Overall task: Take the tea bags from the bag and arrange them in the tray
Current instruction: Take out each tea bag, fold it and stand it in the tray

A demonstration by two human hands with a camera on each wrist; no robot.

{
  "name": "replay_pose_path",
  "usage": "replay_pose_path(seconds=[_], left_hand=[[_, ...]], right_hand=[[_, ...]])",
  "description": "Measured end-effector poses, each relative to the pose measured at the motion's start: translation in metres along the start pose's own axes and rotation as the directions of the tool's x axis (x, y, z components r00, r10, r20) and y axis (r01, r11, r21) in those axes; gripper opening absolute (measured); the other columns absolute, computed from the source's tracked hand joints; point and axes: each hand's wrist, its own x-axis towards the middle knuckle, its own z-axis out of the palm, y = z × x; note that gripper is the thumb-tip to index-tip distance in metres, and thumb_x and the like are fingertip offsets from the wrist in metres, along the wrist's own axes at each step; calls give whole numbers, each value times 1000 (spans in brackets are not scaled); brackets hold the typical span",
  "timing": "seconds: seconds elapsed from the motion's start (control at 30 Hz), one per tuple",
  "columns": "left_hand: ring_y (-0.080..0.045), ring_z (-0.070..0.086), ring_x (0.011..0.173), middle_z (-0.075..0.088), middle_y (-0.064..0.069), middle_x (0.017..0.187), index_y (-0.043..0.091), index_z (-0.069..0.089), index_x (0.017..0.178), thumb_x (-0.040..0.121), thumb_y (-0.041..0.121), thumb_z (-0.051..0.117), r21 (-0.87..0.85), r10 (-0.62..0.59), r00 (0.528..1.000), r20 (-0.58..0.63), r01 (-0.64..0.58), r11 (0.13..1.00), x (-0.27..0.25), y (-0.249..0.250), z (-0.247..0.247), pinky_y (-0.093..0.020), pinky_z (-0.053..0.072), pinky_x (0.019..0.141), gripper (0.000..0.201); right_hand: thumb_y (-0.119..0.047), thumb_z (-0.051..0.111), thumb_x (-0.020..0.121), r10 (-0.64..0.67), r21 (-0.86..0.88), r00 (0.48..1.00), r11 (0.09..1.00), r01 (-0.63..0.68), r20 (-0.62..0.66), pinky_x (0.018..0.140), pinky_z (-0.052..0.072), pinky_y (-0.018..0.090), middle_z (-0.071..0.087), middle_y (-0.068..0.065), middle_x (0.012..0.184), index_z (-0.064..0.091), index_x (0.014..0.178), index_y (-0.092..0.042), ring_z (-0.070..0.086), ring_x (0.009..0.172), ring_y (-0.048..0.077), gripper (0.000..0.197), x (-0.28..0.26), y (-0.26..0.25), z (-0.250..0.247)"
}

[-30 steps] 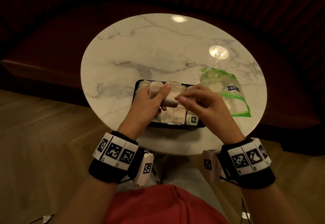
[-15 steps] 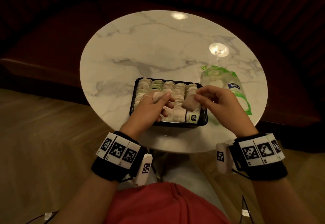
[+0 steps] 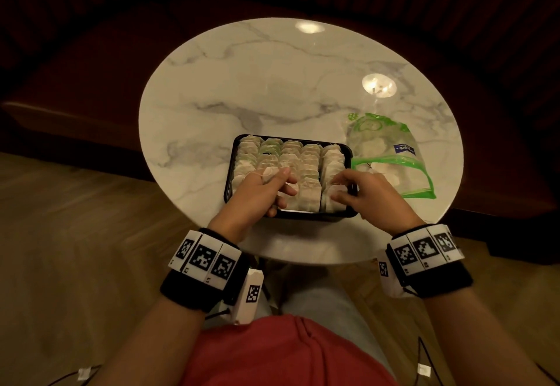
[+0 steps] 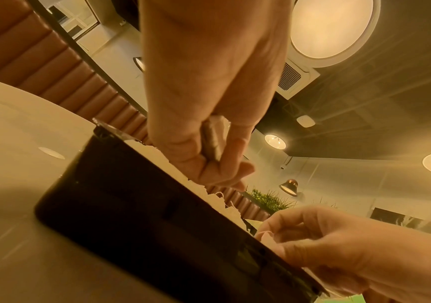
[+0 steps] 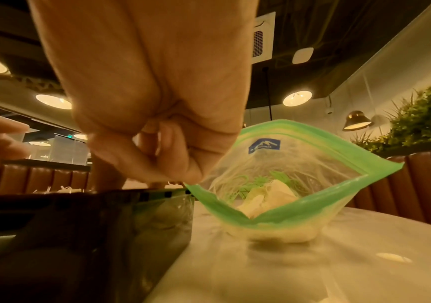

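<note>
The fingers of the left hand [image 4: 209, 114] were curled tight, and a folded tea bag [image 4: 213, 141] was pinched between them and the thumb, just above the near left part of the black tray [image 3: 348, 214]. A thin string looped over the knuckles of that hand in the head view. The right hand [image 3: 368, 196] had its fingers bent down close together at the tray's near right corner, tips on or gripping a pale tea bag [image 3: 338, 193] there; from where I stood I could not tell whether it was truly pinched or only pressed, and the right wrist view showed just a bunched hand with nothing clear inside it.

The tray sat near the front edge of the round marble table [image 3: 272, 82], packed with rows of tea bags [image 3: 291, 155] standing on edge. Both hands covered its near rows, so the bags under them were hidden.

Just beside the tray on the right lay the green-edged zip bag [image 5: 300, 164], mouth gaping toward the person, with a few tea bags [image 5: 268, 196] left inside, blurred through the plastic.
</note>
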Motion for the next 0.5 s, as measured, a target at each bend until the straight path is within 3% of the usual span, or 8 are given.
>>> replay_pose_path(seconds=[0.07,0.13,0.27,0.4,0.5], left_hand=[[-2,51,50,66,-2,79,12,67,94,102,32,47,-7,-9,1000,-5,9,1000,2,-2,-1,-15,35,42,30],[-1,52,50,66,-1,79,14,68,93,102,33,47,-8,-15,1000,-6,15,1000,3,-5,-1,-14,35,42,29],[-1,52,49,66,-1,79,13,68,93,102,33,48,-9,-14,1000,-6,14,1000,5,-8,-2,-15,36,43,29],[-2,51,50,66,-2,80,14,67,92,101,34,48,-24,-16,1000,-1,16,1000,6,-10,-3,-15,36,42,29],[-1,52,50,67,-2,79,14,67,92,101,36,49,-28,-19,1000,3,20,999,6,-11,-3,-15,36,43,30]], right_hand=[[-23,76,81,18,-52,1000,998,-17,10,79,47,34,67,-1,100,68,112,-21,60,92,18,32,1,-1,1],[-25,76,80,31,-115,999,993,-28,29,80,46,36,61,0,103,67,114,-24,57,97,20,36,1,-6,1],[-24,73,83,64,-196,994,979,-46,84,81,44,36,51,0,100,68,114,-23,54,102,24,31,5,-11,0],[-20,67,87,76,-275,992,960,-45,103,82,44,37,54,5,111,67,111,-16,54,105,27,24,7,-14,-2],[-22,61,91,83,-313,994,948,-55,76,77,43,36,61,3,108,67,104,-17,57,103,27,16,5,-16,-4]])
